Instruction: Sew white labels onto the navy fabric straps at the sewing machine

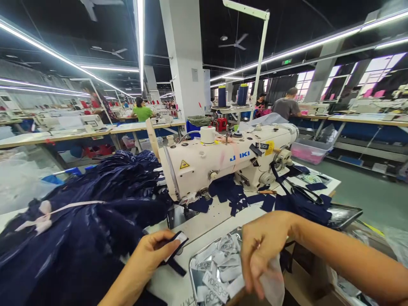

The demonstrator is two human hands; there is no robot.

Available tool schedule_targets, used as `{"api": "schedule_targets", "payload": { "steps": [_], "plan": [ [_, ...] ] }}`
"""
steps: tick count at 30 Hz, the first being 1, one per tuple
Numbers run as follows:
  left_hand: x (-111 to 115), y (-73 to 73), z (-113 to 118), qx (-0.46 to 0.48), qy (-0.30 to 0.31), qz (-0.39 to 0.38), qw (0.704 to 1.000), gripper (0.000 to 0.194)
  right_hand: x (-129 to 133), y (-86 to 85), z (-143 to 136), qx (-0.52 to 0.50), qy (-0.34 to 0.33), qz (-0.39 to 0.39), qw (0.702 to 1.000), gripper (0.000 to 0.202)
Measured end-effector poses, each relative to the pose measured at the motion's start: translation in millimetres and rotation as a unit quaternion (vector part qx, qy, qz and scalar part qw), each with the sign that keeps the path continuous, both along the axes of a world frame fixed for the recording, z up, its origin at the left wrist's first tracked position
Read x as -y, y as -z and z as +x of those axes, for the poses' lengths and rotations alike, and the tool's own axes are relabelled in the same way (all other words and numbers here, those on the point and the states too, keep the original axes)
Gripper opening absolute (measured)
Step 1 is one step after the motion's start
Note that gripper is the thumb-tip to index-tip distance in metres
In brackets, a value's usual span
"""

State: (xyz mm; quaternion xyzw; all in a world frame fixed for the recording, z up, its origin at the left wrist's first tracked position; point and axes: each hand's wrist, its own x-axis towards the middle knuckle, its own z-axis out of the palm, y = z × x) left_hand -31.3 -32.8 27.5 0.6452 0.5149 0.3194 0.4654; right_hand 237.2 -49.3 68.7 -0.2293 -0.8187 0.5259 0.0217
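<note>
- Long ceiling tubes (140, 42) lit the room brightly; daylight came through windows (379, 68) at the far right.
- The ceiling stayed dark, and the windows looked washed out.
- Glare streaked the metal tray (344, 216).
- The right hand (264, 246) was blurred at the fingers.
- Wide-angle distortion stretched the edges.

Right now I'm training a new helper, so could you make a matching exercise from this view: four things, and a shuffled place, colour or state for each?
1. Left hand
2. Metal tray
3. Sewing machine
4. Fabric heap

A. White, with blue lettering
B. Navy, with a pale pink tie
C. Pinching a navy strip
D. Holding printed white labels

Pairs: 1-C, 2-D, 3-A, 4-B
</note>
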Motion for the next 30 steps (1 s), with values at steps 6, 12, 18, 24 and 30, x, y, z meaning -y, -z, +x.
{"api": "schedule_targets", "payload": {
  "steps": [6, 12, 18, 24, 30],
  "plan": [
    [-21.5, 3.5, 6.4, -0.381, 0.042, 0.552, 0.740, 0.031, -63.4, 29.0, 13.5, 0.188, 0.337, 0.440, 0.811, 0.012],
    [-40.4, 24.6, 36.7, -0.492, 0.139, 0.602, 0.613, 0.034, -106.1, 52.7, -25.3, 0.254, 0.417, 0.477, 0.731, 0.030],
    [-35.8, 33.8, 26.9, -0.504, 0.148, 0.592, 0.612, 0.027, -119.3, 59.9, -27.4, 0.254, 0.429, 0.464, 0.733, 0.023],
    [-36.1, 36.0, 25.2, -0.500, 0.150, 0.610, 0.596, 0.025, -100.1, 59.1, -18.0, 0.136, 0.476, 0.337, 0.801, 0.020],
    [-34.4, 38.1, 25.8, -0.489, 0.145, 0.628, 0.589, 0.021, -75.8, 72.7, -25.9, 0.100, 0.418, 0.254, 0.866, 0.019]
  ]
}}
